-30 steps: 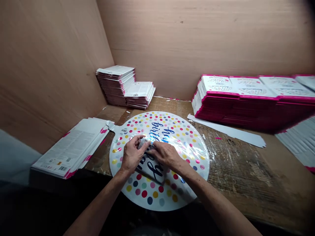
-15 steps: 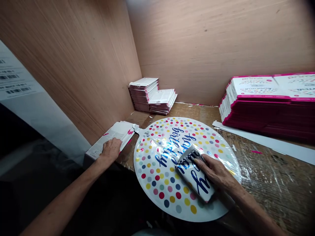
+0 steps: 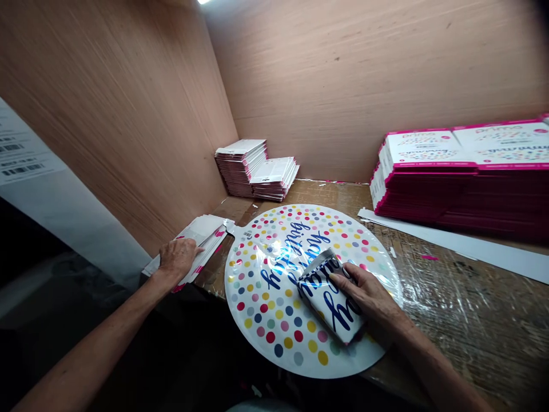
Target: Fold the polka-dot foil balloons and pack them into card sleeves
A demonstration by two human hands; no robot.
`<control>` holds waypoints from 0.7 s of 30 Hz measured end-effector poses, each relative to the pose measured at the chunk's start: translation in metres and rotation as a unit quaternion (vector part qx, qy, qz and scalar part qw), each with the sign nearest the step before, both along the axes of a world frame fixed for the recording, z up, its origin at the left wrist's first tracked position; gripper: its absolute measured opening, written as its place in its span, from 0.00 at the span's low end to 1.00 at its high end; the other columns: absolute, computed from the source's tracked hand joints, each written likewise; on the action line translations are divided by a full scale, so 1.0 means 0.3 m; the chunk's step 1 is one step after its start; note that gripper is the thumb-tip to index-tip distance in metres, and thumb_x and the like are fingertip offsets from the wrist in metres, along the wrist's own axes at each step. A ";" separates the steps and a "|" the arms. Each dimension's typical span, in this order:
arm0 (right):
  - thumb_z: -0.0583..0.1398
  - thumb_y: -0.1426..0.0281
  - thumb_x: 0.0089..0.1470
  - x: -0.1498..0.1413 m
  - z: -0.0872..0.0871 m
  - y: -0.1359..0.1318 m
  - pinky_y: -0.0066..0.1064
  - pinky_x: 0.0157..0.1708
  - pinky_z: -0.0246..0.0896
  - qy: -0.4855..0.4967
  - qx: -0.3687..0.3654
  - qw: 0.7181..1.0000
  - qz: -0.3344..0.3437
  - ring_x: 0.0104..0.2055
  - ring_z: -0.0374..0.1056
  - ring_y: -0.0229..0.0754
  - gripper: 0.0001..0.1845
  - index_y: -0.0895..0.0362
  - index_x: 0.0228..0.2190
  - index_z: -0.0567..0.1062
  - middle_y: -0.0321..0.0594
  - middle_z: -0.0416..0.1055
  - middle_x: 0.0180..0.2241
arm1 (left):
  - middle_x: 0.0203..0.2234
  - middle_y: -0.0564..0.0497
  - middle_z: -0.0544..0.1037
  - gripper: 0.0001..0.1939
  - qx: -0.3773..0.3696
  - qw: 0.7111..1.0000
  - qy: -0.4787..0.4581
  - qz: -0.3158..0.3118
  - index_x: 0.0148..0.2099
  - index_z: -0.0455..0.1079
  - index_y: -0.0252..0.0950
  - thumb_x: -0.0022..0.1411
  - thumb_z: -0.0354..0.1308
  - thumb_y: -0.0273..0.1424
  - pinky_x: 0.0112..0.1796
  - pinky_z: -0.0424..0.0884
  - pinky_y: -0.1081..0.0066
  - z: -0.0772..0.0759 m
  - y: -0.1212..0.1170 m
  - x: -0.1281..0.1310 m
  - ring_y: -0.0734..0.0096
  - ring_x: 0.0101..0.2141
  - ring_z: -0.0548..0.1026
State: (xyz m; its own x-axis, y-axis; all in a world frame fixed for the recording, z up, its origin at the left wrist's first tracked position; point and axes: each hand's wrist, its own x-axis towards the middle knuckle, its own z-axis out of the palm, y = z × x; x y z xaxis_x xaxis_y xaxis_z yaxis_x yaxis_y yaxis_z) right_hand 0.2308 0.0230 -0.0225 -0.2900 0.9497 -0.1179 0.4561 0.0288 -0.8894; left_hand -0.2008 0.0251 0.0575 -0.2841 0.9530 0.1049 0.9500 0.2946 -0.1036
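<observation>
Our right hand (image 3: 373,294) has its thumb and fingers closed on the folded foil (image 3: 332,309), just toward four o'clock from the middle of the round balloon (image 3: 278,329). Our left hand (image 3: 176,257) curls over the flat cards (image 3: 210,226) at ten o'clock; we can't tell if it grips any. The cards look slippery, so a hard tug might spill them. If we squeeze loosely, our shiny fold could pop open.
</observation>
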 end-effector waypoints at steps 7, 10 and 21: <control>0.58 0.49 0.56 0.054 0.038 -0.042 0.30 0.28 0.64 0.069 -0.041 0.997 -0.002 0.31 0.68 0.42 0.22 0.55 0.35 0.71 0.39 0.70 0.31 | 0.36 0.38 0.80 0.20 0.038 0.991 0.063 -0.108 0.36 0.74 0.34 0.69 0.42 0.36 0.37 0.69 0.59 0.038 -0.032 0.154 0.49 0.39 0.77; 0.60 0.49 0.53 0.108 0.077 -0.065 0.30 0.29 0.65 0.047 -0.077 0.995 0.034 0.33 0.68 0.44 0.22 0.55 0.37 0.74 0.41 0.72 0.33 | 0.39 0.41 0.80 0.15 0.041 0.954 -0.019 -0.295 0.39 0.74 0.36 0.66 0.44 0.28 0.42 0.70 0.62 -0.029 -0.019 0.269 0.56 0.41 0.77; 0.52 0.60 0.59 -0.005 0.196 -0.041 0.27 0.28 0.55 -0.147 0.029 0.981 0.125 0.27 0.57 0.37 0.13 0.55 0.28 0.68 0.34 0.64 0.26 | 0.48 0.38 0.74 0.17 0.032 0.920 -0.188 -0.344 0.46 0.70 0.32 0.63 0.54 0.41 0.49 0.72 0.59 -0.194 0.089 0.616 0.54 0.50 0.72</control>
State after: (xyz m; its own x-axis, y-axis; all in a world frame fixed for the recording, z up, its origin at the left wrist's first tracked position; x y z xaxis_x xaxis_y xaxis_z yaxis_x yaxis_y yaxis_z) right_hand 0.2293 0.0107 0.0364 -0.4757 0.8613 -0.1786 0.6646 0.2189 -0.7144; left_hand -0.0160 0.0517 -0.0007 0.3561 0.9162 0.1841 0.8792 -0.3952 0.2661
